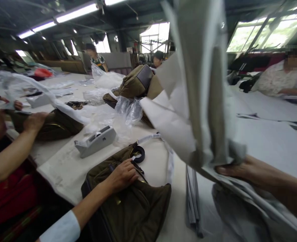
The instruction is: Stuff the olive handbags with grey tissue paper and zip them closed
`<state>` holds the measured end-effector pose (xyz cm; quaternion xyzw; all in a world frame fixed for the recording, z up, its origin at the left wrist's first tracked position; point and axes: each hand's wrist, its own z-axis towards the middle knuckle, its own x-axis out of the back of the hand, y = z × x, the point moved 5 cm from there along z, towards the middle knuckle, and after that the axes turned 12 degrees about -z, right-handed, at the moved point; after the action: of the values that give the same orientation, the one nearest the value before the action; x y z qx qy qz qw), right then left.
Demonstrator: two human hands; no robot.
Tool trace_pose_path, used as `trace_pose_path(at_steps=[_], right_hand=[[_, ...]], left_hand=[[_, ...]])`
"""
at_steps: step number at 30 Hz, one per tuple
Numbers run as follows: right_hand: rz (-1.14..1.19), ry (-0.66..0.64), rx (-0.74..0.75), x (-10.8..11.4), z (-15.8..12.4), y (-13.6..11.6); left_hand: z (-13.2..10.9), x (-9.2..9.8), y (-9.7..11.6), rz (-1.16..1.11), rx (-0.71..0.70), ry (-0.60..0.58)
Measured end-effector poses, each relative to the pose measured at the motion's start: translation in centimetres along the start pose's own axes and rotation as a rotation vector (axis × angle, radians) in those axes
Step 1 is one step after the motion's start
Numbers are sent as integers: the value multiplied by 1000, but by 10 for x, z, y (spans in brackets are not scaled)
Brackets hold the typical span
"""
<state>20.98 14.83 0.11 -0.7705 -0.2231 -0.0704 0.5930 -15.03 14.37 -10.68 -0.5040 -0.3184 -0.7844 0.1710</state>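
Observation:
My left hand (124, 175), with a pale cuff at the wrist, is closed over the top of a dark olive handbag (138, 211) lying on the table. Beside its fingertips, a black ring (139, 154) that looks like a tape roll rests at the bag's opening; something small and white shows at one fingertip. A pale strap (170, 161) loops from the bag onto the table. At the right, my right hand (236, 169) grips a raised bundle of grey-green and white sheets (204, 84), thumb in front. Motion blurs the bundle, so its material is unclear.
A grey tape dispenser (96, 141) stands left of the handbag. Another person's hands (35, 122) hold a second olive bag (55, 127) at left. More olive bags (135, 82) and clear plastic (129, 109) lie behind. Folded grey strips (192, 198) lie centre-right. People sit farther off.

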Motion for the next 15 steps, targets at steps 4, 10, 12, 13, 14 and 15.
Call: trace_pose_path(at_steps=[4, 10, 12, 13, 14, 15], right_hand=[[56, -460, -45, -104, 61, -8], [315, -844, -281, -225, 86, 38], [356, -833, -276, -234, 82, 44], [384, -835, -280, -236, 79, 47], [413, -844, -292, -236, 76, 50], [433, -864, -312, -237, 73, 55]], left_hand=[[-9, -4, 6, -37, -97, 159], [-25, 10, 11, -102, -71, 334], [-24, 18, 14, -157, -45, 402], [-22, 23, 17, -196, -32, 438], [-19, 28, 19, -240, -20, 478], [-16, 34, 23, -279, -12, 522]])
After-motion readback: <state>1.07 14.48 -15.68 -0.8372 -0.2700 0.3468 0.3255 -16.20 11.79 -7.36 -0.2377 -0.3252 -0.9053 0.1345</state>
